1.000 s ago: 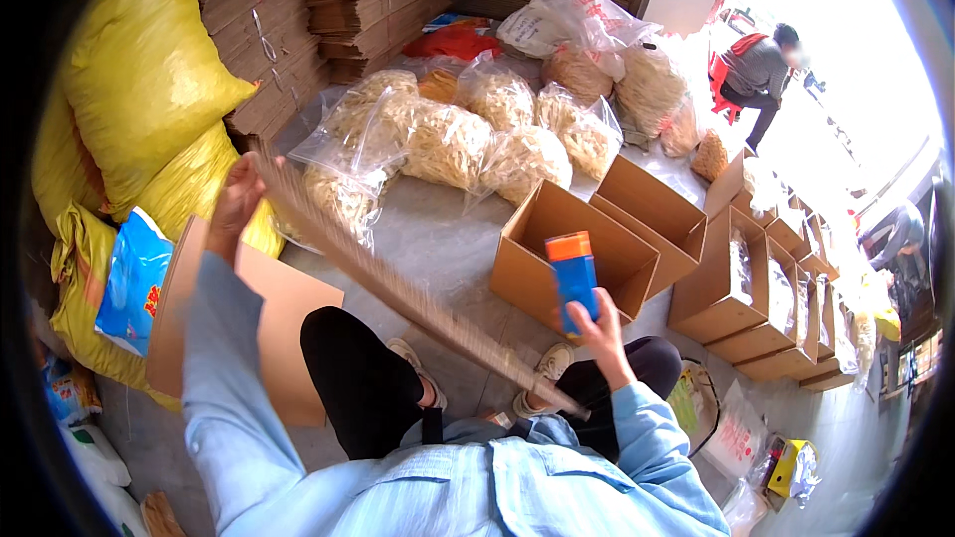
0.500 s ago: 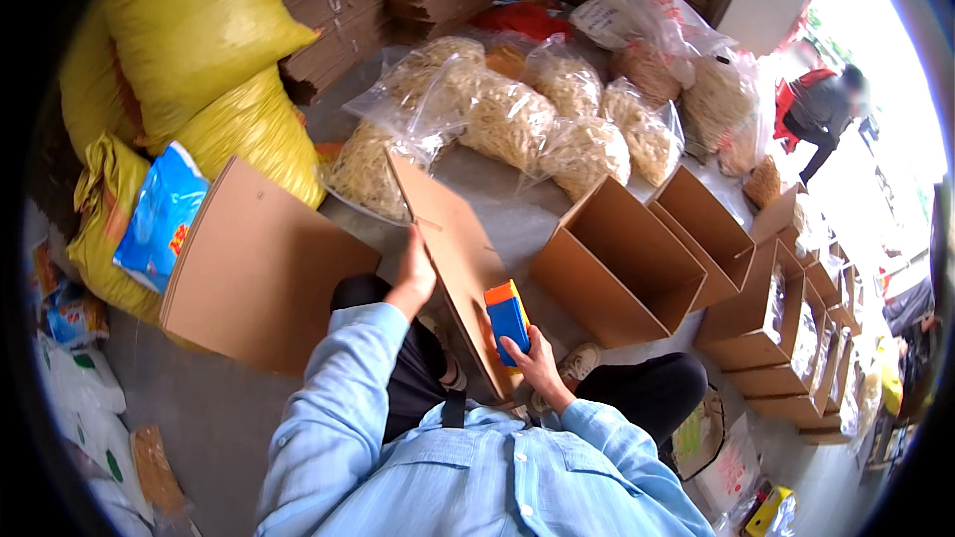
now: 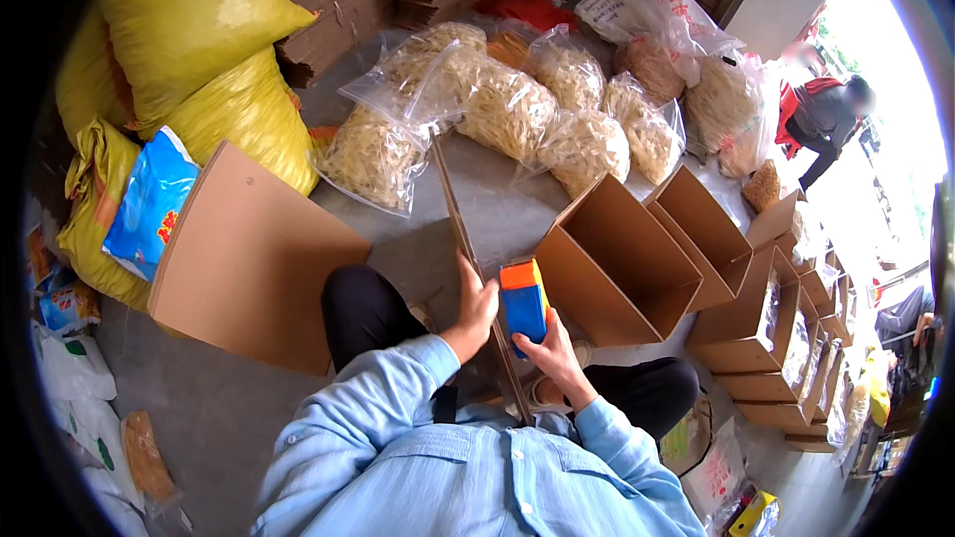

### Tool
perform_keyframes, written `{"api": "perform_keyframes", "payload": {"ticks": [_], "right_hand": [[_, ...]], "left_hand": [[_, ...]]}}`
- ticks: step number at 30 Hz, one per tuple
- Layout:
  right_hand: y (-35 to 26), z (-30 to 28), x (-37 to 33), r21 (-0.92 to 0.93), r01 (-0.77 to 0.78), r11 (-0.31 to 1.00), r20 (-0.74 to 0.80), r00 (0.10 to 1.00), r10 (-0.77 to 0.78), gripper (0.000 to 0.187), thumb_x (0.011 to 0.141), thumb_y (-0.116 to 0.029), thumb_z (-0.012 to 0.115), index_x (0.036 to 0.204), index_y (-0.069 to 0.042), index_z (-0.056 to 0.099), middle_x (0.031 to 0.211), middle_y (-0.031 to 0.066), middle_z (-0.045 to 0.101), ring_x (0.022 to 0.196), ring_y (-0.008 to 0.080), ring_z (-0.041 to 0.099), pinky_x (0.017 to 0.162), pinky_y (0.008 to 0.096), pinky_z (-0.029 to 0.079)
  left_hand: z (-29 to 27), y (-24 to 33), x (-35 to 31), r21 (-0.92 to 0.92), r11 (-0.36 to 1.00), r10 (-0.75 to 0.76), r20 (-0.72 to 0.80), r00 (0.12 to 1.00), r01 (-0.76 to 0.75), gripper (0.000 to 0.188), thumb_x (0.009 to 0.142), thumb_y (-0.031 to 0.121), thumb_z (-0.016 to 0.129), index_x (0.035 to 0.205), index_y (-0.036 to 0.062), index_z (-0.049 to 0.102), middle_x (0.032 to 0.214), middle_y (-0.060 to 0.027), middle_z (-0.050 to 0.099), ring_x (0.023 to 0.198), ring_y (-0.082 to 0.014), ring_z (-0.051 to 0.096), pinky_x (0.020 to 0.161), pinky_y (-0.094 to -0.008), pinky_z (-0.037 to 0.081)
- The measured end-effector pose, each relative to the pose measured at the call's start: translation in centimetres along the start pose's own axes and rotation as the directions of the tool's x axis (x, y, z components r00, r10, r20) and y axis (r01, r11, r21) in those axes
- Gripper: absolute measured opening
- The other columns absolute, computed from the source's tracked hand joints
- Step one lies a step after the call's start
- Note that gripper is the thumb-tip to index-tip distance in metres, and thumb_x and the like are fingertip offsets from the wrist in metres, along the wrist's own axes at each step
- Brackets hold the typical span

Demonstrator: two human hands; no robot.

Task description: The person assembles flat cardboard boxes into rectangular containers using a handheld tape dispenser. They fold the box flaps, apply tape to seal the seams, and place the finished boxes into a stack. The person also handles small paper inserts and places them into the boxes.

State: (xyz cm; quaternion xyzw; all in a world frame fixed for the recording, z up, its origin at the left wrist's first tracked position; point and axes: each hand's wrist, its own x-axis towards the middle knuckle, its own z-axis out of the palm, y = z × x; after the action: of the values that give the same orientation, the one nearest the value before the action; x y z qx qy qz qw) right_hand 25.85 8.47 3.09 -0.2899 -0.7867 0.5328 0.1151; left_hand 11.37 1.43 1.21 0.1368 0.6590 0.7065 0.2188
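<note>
Floor (image 3: 249, 418): grey; clear bags of pale strips (image 3: 502, 104) at 12 o'clock, yellow sacks (image 3: 199, 20) at 10, brown panel (image 3: 254, 254) at 9, open cartons (image 3: 617, 273) at 3.
Cardboard sheet (image 3: 458, 214): near ctr, seen edge-on, approx. 11 to 5:30, betw. hands.
L hand (image 3: 473, 313): at 6, by sheet's left face; fingers partly hidden, can't tell how far closed.
R hand (image 3: 554, 353): at 5, fingers curled snugly round blue-orange block (image 3: 525, 313), orange end up, just right of sheet; contact unclear.
</note>
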Motion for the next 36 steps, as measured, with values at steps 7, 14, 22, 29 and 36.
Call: {"api": "perform_keyframes", "payload": {"ticks": [7, 14, 22, 29, 36], "right_hand": [[-2.2, 0.5, -1.3, 0.008, -0.08, 0.997, 0.124, 0.989, 0.078, 0.086, 0.06, -0.055, 0.077, 0.111, 0.004, 0.04, 0.1, 0.0198, 0.055, 0.091, 0.0267, 0.057, 0.077, 0.0357, 0.048], [-2.8, -0.1, -1.1, 0.054, -0.221, 0.974, 0.157, 0.965, 0.211, 0.089, 0.059, -0.053, 0.079, 0.116, 0.002, 0.039, 0.108, 0.018, 0.053, 0.099, 0.0264, 0.055, 0.084, 0.0346, 0.046], [-0.9, -3.1, -0.3, 0.097, -0.312, 0.945, 0.102, 0.948, 0.303, 0.087, 0.055, -0.054, 0.081, 0.111, 0.001, 0.044, 0.1, 0.0133, 0.055, 0.092, 0.0224, 0.057, 0.082, 0.0342, 0.047], [-4.9, -3.3, -1.1, -0.612, -0.208, 0.763, -0.333, 0.943, -0.01, 0.07, 0.07, -0.044, 0.068, 0.11, 0.009, 0.045, 0.083, 0.0255, 0.062, 0.075, 0.0356, 0.064, 0.073, 0.0407, 0.05], [-4.2, -4.1, -0.3, -0.664, -0.079, 0.743, -0.314, 0.932, -0.182, 0.065, 0.071, -0.038, 0.068, 0.107, 0.011, 0.046, 0.07, 0.0223, 0.062, 0.063, 0.0325, 0.064, 0.061, 0.0374, 0.051]], "left_hand": [[-2.9, 0.8, 9.3, 0.15, 0.987, 0.068, -0.082, 0.994, -0.055, 0.061, 0.094, 0.033, 0.04, 0.138, 0.0008, 0.013, 0.141, -0.0192, 0.02, 0.13, -0.0288, 0.024, 0.105, -0.0344, 0.021], [-4.7, 0.2, 16.1, 0.264, 0.956, 0.147, -0.054, 0.988, -0.128, 0.056, 0.096, 0.041, 0.031, 0.132, -0.002, 0.032, 0.13, -0.0237, 0.043, 0.122, -0.0326, 0.04, 0.099, -0.0346, 0.032], [-4.5, 2.7, 13.0, 0.353, 0.932, 0.142, -0.156, 0.977, -0.079, 0.055, 0.096, 0.04, 0.031, 0.131, -0.0017, 0.035, 0.12, -0.0259, 0.05, 0.112, -0.0381, 0.047, 0.092, -0.0388, 0.039], [-6.8, 0.5, 13.1, 0.606, 0.793, 0.105, -0.222, 0.969, 0.053, 0.07, 0.09, 0.042, 0.042, 0.134, -0.0075, 0.019, 0.109, -0.0345, 0.052, 0.102, -0.0463, 0.051, 0.087, -0.0466, 0.041], [-8.2, 3.7, 10.7, 0.343, 0.921, -0.17, -0.077, 0.982, 0.186, 0.064, 0.079, 0.0, 0.042, 0.137, -0.0013, 0.015, 0.12, -0.0232, 0.046, 0.094, -0.0337, 0.057, 0.059, -0.0413, 0.052]]}}
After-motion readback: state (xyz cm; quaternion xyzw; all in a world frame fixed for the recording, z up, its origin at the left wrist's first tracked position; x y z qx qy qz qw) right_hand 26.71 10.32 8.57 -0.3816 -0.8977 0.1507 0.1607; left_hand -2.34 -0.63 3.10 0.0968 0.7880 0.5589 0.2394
